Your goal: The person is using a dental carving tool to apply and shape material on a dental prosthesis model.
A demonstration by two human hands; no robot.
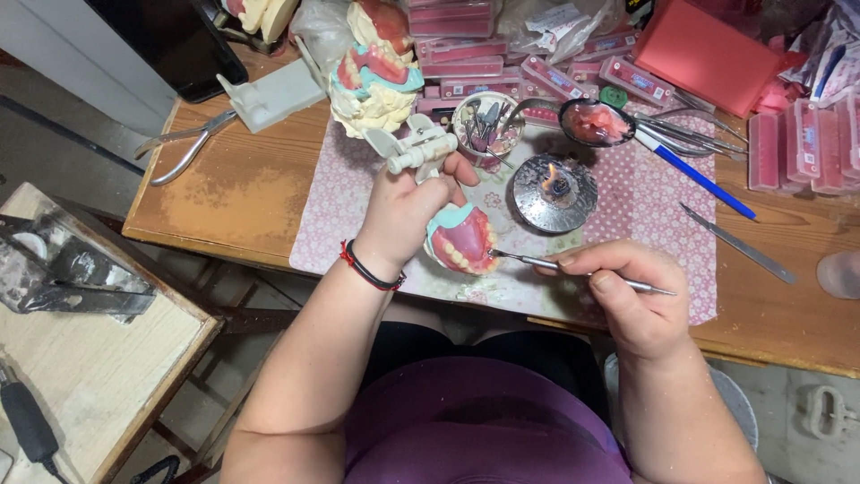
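Note:
My left hand (pixel 403 211) grips a white articulator frame (pixel 414 148) that carries a denture model (pixel 464 239) with pink wax gums, pale teeth and a teal base. The model hangs just below my fingers, over the patterned mat (pixel 667 211). My right hand (pixel 627 291) holds a thin metal wax tool (pixel 560 265) like a pen. Its tip touches the right side of the pink gum. A small round metal burner (pixel 554 192) with a lit flame stands just beyond the tool.
A second denture model (pixel 376 76) on plaster stands at the back. Around it are a cup of burs (pixel 486 121), a bowl with pink wax (pixel 596 121), a blue pen (pixel 694 175), a metal spatula (pixel 736 244), pliers (pixel 184 143) and pink boxes (pixel 811 148). A side table (pixel 85 358) is at left.

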